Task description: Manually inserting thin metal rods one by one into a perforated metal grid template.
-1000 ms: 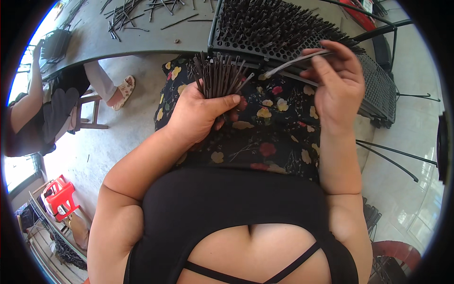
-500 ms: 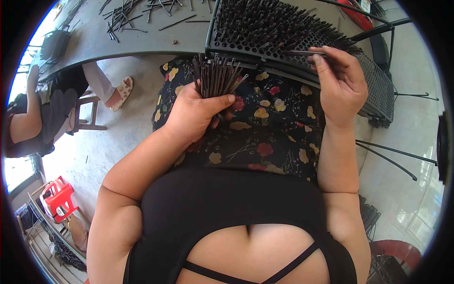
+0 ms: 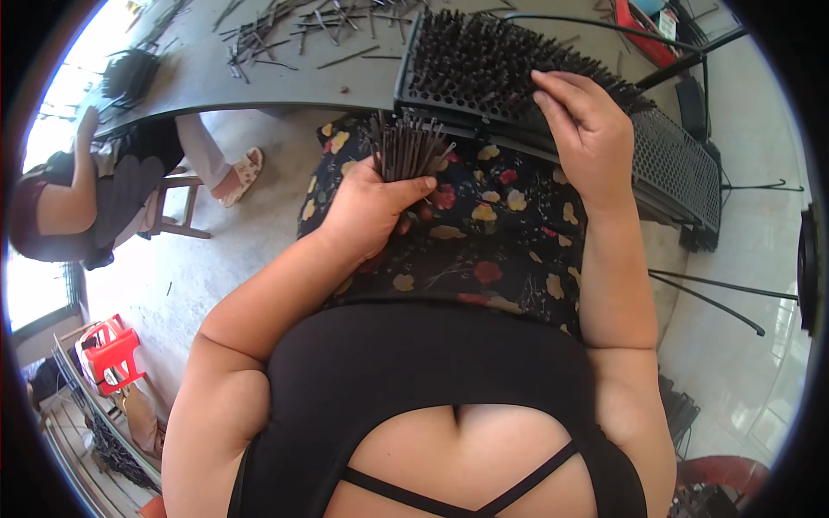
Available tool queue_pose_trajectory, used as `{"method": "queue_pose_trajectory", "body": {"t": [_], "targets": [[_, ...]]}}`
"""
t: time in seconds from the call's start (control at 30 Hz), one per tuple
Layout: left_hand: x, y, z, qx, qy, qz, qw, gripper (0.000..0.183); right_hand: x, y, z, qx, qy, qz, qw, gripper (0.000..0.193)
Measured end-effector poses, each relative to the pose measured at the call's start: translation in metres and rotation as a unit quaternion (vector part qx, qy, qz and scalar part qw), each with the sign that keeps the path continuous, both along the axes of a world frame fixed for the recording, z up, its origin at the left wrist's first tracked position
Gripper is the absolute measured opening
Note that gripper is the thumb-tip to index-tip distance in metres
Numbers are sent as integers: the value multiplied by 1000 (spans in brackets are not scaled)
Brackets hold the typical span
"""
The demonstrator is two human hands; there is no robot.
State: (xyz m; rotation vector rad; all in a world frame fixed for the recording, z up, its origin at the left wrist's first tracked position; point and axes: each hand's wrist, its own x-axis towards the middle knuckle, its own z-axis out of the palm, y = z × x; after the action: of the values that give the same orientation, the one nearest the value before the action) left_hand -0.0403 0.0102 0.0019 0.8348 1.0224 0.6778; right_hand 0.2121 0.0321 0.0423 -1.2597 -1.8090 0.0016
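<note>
My left hand [image 3: 367, 203] is wrapped round a bundle of thin dark rods [image 3: 406, 151], held upright over my lap with the ends fanning out above my fist. Over the black perforated rack [image 3: 432, 93], my right hand [image 3: 591, 138] reaches with thumb and forefinger close together in a pinch. Its fingertips are at the upright dark rods [image 3: 484, 60] that stand densely in the rack's holes. What the pinch holds cannot be made out against these rods.
Loose dark rods [image 3: 332, 22] lie scattered on the grey table [image 3: 194, 73]. A bare stretch of perforated rack [image 3: 678, 155] slopes down at the right, beside metal bars. Another person [image 3: 65, 203] sits on a stool at the left. A red plastic chair [image 3: 112, 345] stands lower left.
My right hand has moved left and slightly up, further over the rods in the rack; the rod seen in its pinch is no longer distinct. My left hand still holds the bundle. The view has shifted slightly.
</note>
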Motion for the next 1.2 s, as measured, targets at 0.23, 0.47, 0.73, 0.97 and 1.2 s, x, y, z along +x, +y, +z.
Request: {"method": "queue_pose_trajectory", "body": {"t": [0.23,0.47,0.73,0.97,1.2], "targets": [[-6,4,-10,-85,-33,84,992,8,13,-8,-4,11,-83,-28,996,21],[-45,59,-36,-36,-109,268,957,16,55,-2,-35,-74,220,-29,972,26],[-122,174,-55,122,-106,485,859,16,133,32,-90,-13,11,-235,972,27],[-184,222,-64,286,323,491,757,40,128,38,-68,-79,-74,-210,972,29],[-222,281,-79,284,460,323,777,56,122,0,-42,-102,-108,-261,954,26]]}}
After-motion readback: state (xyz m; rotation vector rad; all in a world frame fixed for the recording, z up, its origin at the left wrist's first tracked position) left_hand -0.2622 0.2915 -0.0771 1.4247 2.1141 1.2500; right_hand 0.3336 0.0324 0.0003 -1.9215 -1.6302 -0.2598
